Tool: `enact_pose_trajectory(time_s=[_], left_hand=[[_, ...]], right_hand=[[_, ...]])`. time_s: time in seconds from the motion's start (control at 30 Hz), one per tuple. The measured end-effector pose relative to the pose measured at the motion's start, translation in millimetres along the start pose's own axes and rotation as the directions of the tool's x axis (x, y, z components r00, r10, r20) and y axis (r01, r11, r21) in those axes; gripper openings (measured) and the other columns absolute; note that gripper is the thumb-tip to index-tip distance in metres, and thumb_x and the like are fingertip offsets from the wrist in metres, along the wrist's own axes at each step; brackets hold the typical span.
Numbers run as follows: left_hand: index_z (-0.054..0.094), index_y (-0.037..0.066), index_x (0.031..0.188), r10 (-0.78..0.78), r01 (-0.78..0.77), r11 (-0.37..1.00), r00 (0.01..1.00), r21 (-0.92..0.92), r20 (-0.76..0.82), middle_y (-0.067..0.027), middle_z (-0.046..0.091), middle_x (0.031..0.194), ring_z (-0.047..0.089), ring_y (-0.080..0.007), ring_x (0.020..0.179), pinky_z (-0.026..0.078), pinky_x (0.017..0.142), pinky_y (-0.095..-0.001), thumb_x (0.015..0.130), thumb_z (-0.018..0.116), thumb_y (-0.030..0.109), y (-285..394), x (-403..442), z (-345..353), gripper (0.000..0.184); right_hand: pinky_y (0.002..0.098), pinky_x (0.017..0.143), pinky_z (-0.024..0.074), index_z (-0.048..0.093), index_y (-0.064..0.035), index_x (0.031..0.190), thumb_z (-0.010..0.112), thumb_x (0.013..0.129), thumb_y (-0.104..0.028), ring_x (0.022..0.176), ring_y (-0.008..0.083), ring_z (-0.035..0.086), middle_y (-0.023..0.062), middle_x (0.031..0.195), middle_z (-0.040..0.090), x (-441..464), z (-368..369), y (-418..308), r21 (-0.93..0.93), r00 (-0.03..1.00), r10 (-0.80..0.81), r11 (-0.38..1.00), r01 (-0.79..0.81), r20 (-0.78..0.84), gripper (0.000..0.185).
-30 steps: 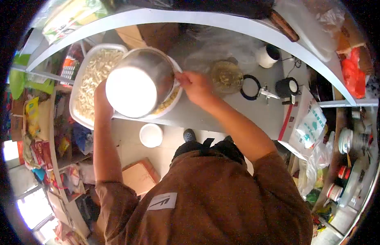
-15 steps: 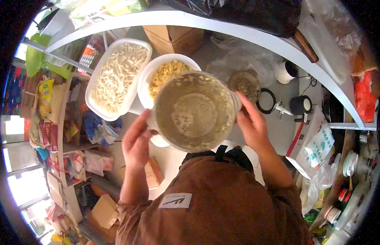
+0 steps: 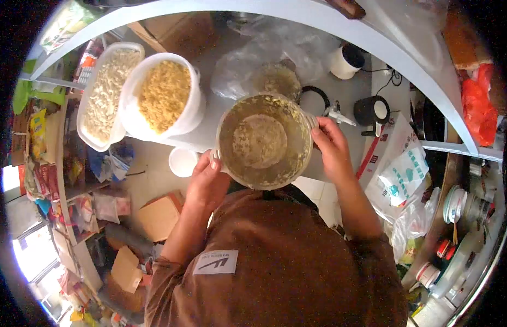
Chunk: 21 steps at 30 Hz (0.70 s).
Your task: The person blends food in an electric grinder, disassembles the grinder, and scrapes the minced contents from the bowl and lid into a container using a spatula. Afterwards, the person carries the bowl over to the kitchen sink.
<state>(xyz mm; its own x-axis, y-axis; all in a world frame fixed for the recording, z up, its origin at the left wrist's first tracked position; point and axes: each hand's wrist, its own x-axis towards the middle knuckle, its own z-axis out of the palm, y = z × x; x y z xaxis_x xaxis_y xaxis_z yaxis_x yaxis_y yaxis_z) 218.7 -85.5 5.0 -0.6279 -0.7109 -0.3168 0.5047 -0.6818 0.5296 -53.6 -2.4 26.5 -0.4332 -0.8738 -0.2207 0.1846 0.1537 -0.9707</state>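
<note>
Between my hands is a metal pot [image 3: 259, 143], its inside smeared with yellowish crumbs and residue. My left hand [image 3: 206, 180] grips the handle at its left side. On the opposite side, my right hand [image 3: 330, 143] is closed on the other handle. The pot is held in front of my chest, over the near edge of the grey table [image 3: 210, 122]. Left of it stands a round white tub [image 3: 194, 111] filled with yellow crumbly food [image 3: 165, 95]. Beside that tub lies a rectangular white container [image 3: 92, 143] of pale strips [image 3: 109, 90].
Behind the pot lie a crumb-coated round lid [image 3: 278, 82], clear plastic sheeting [image 3: 237, 68] and a black ring [image 3: 318, 97]. A black cup-like object [image 3: 372, 110] and a white box [image 3: 387, 163] are at right. A white bucket [image 3: 183, 162] stands below the table edge.
My view has swung to the right, so the tub and container appear farther left. The pot no longer overlaps the tub and shows nearer my body, still in both hands.
</note>
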Motion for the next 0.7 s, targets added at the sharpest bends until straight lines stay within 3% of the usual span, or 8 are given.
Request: enact_pose_trajectory(time_s=[0.17, 0.3, 0.33, 0.37, 0.43, 0.53, 0.63, 0.7], left_hand=[[0.037, 0.005, 0.136, 0.037, -0.037, 0.999, 0.998, 0.011, -0.044, -0.0132, 0.047, 0.134, 0.043, -0.0298, 0.124, 0.032, 0.105, -0.0464, 0.080, 0.069, 0.037, -36.8, 16.0, 22.0, 0.072], [0.033, 0.003, 0.138, -0.018, 0.017, 1.000, 0.997, -0.022, -0.072, -0.0128, 0.046, 0.134, 0.041, -0.0301, 0.126, 0.032, 0.105, -0.0457, 0.084, 0.061, 0.038, -45.1, 12.9, 23.6, 0.070], [0.033, 0.003, 0.138, -0.005, 0.002, 1.000, 0.996, -0.026, -0.088, -0.0128, 0.046, 0.134, 0.041, -0.0301, 0.126, 0.032, 0.105, -0.0457, 0.084, 0.061, 0.038, -46.8, 9.4, 27.0, 0.070], [0.033, 0.003, 0.138, 0.057, -0.057, 0.998, 0.990, 0.006, -0.130, -0.0129, 0.046, 0.135, 0.041, -0.0300, 0.126, 0.033, 0.105, -0.0453, 0.083, 0.062, 0.038, -48.0, 6.2, 31.2, 0.071], [0.033, 0.003, 0.139, 0.134, -0.129, 0.991, 0.974, 0.039, -0.182, -0.0130, 0.046, 0.135, 0.042, -0.0299, 0.126, 0.033, 0.105, -0.0448, 0.082, 0.063, 0.037, -50.6, -1.2, 30.5, 0.072], [0.031, 0.004, 0.140, 0.188, -0.194, 0.981, 0.955, -0.003, -0.229, -0.0134, 0.044, 0.136, 0.042, -0.0297, 0.125, 0.033, 0.105, -0.0439, 0.081, 0.064, 0.037, -51.8, -19.0, 25.7, 0.076], [0.025, 0.003, 0.142, 0.259, -0.255, 0.966, 0.924, 0.051, -0.281, -0.0150, 0.039, 0.138, 0.039, -0.0294, 0.128, 0.033, 0.105, -0.0447, 0.079, 0.067, 0.038, -43.0, -37.1, 25.0, 0.083], [0.025, 0.003, 0.142, 0.287, -0.275, 0.958, 0.890, 0.085, -0.355, -0.0155, 0.039, 0.138, 0.039, -0.0292, 0.128, 0.033, 0.105, -0.0450, 0.079, 0.067, 0.038, -39.2, -49.8, 27.9, 0.084]], right_hand=[[0.0261, 0.078, 0.0465, 0.056, -0.0017, 0.115, 0.051, 0.096, -0.023, 0.088, 0.0091, 0.055, 0.0022, 0.096, 0.059, 30.9, -42.1, 1.5, -0.133, 0.978, 0.016, 0.991, 0.012, 0.207, 0.029], [0.0299, 0.077, 0.0501, 0.060, -0.0032, 0.110, 0.051, 0.096, -0.029, 0.090, 0.0135, 0.060, 0.0038, 0.100, 0.064, 88.7, -61.6, -25.0, -0.244, 0.894, 0.231, 0.959, -0.143, 0.384, 0.030], [0.0280, 0.073, 0.0482, 0.063, -0.0048, 0.101, 0.050, 0.096, -0.033, 0.087, 0.0122, 0.058, 0.0028, 0.095, 0.062, 118.2, -72.4, -22.2, -0.377, 0.939, 0.084, 0.925, 0.051, 0.333, 0.031], [0.0283, 0.073, 0.0484, 0.062, -0.0053, 0.102, 0.051, 0.096, -0.036, 0.085, 0.0135, 0.059, 0.0021, 0.093, 0.063, 165.3, -95.4, -2.4, -0.665, 0.968, -0.146, 0.706, 0.246, 0.203, 0.034], [0.0362, 0.076, 0.0489, 0.062, -0.0085, 0.104, 0.056, 0.090, -0.037, 0.086, 0.0255, 0.064, 0.0077, 0.094, 0.067, 232.6, -121.6, -10.0, -0.912, 0.887, -0.461, 0.345, 0.222, 0.042, 0.033], [0.0443, 0.092, 0.0437, 0.059, -0.0086, 0.117, 0.060, 0.085, -0.043, 0.109, 0.0365, 0.056, 0.0168, 0.120, 0.059, 327.2, -173.0, 5.7, -0.996, 0.818, -0.568, -0.066, 0.064, 0.090, 0.047], [0.0466, 0.101, 0.0373, 0.056, -0.0059, 0.122, 0.059, 0.084, -0.044, 0.121, 0.0398, 0.047, 0.0208, 0.133, 0.049, 351.4, -176.8, 12.5, -0.968, 0.769, -0.616, -0.252, 0.015, 0.172, 0.054], [0.0470, 0.096, 0.0410, 0.058, -0.0035, 0.118, 0.060, 0.085, -0.040, 0.114, 0.0395, 0.052, 0.0206, 0.126, 0.054, 372.9, -183.5, 12.7, -0.884, 0.787, -0.544, -0.468, 0.005, 0.292, 0.050]])
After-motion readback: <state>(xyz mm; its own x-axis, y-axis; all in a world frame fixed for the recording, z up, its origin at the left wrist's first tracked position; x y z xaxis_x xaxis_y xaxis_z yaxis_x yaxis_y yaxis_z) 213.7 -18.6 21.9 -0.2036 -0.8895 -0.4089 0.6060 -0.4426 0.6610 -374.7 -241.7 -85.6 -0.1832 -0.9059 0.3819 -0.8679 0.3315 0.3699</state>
